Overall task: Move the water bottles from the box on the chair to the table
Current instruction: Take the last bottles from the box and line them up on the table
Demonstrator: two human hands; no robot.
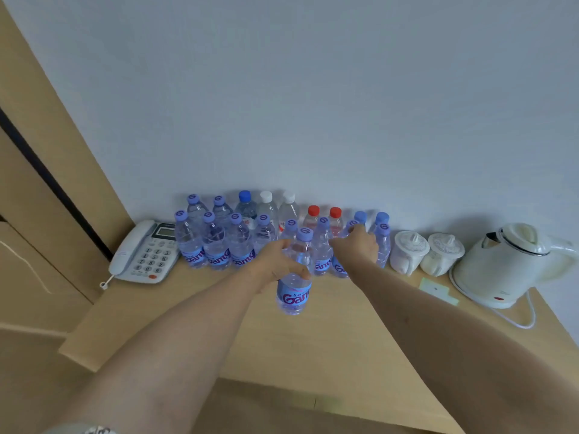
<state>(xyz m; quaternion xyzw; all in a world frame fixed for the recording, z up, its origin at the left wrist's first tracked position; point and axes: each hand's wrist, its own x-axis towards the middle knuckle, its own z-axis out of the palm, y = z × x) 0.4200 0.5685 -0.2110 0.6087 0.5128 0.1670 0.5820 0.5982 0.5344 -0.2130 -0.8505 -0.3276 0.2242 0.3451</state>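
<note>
Phone (142,252) sits at the tabletop's (360,333) 9 o'clock edge. Bottles (219,242) stand in rows along the wall at 12 o'clock. Left hand (275,264) grips one bottle (296,277) upright, fingers curled round its upper body, label below the grip. Right hand (357,245) holds a second bottle (341,261) in the front row. Cups (426,253) and kettle (507,264) stand at 3 o'clock.

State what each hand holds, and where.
Left hand grips a clear purple-capped water bottle around its middle. Right hand grips another purple-capped bottle near its top.
</note>
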